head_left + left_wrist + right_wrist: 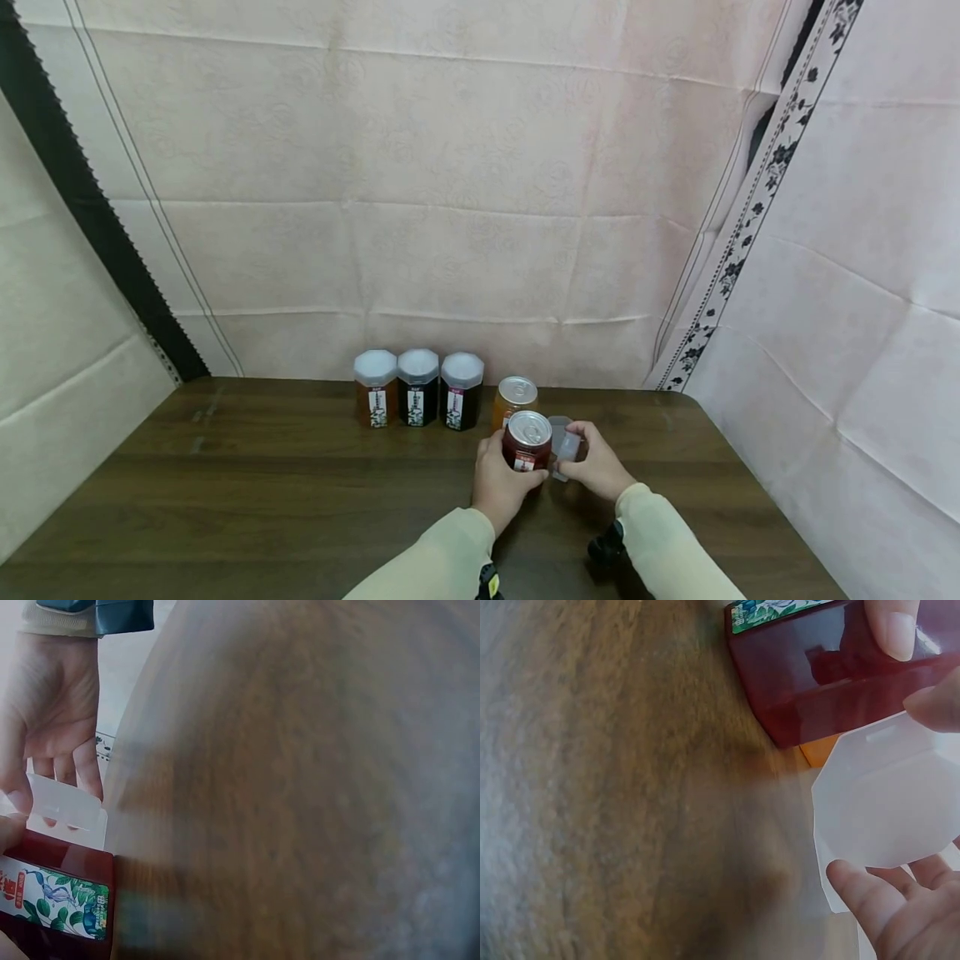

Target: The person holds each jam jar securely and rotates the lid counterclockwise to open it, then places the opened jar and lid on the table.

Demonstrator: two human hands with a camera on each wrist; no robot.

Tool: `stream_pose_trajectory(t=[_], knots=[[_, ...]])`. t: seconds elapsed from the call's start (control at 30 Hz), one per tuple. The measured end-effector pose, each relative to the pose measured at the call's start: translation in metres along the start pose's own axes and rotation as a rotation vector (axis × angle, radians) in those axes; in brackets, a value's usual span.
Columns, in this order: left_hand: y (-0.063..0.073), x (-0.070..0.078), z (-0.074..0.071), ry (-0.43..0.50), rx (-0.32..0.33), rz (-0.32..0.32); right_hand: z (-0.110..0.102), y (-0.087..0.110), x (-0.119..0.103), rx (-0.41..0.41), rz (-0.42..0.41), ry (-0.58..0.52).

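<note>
A dark red jar (526, 454) with a metal pull-tab top stands on the table, and my left hand (498, 483) grips it around its side. To its right my right hand (598, 464) pinches a translucent, many-sided plastic cap (567, 447). In the right wrist view the cap (889, 799) is tilted, close beside the red jar (817, 679), with its hollow side showing. The jar's printed label (56, 900) shows green leaves in the left wrist view. An orange jar (514, 396) with a similar metal top stands just behind, partly hidden by the red one.
Three capped jars stand in a row to the left at the back: an amber one (376, 392) and two dark ones, a left one (417, 392) and a right one (462, 396). Behind the brown wooden table (300, 483) hangs a pale cloth (465, 183).
</note>
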State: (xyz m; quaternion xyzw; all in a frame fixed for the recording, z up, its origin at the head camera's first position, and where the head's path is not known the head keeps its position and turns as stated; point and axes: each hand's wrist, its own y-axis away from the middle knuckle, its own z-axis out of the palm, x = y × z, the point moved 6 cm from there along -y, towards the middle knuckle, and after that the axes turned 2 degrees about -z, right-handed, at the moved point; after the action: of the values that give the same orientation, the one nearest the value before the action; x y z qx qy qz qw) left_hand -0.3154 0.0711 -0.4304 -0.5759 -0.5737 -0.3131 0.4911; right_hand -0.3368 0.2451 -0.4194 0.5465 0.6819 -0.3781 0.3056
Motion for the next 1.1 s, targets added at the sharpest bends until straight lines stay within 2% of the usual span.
stream_pose_trajectory(t=[0.2,0.73,1.1], knots=[[-0.0001,0.0007,-0.0014,-0.006,-0.002,0.003,0.0018,0.0001,0.0,-0.017,0.002,-0.019],[0.0019,0.0015,-0.0017,-0.042,-0.057,-0.018,0.0041,0.0026,0.0024,-0.037,0.021,0.004],[0.0028,0.0036,-0.0019,-0.07,-0.088,-0.008,0.0036,0.0056,0.0009,-0.047,0.0,0.03]])
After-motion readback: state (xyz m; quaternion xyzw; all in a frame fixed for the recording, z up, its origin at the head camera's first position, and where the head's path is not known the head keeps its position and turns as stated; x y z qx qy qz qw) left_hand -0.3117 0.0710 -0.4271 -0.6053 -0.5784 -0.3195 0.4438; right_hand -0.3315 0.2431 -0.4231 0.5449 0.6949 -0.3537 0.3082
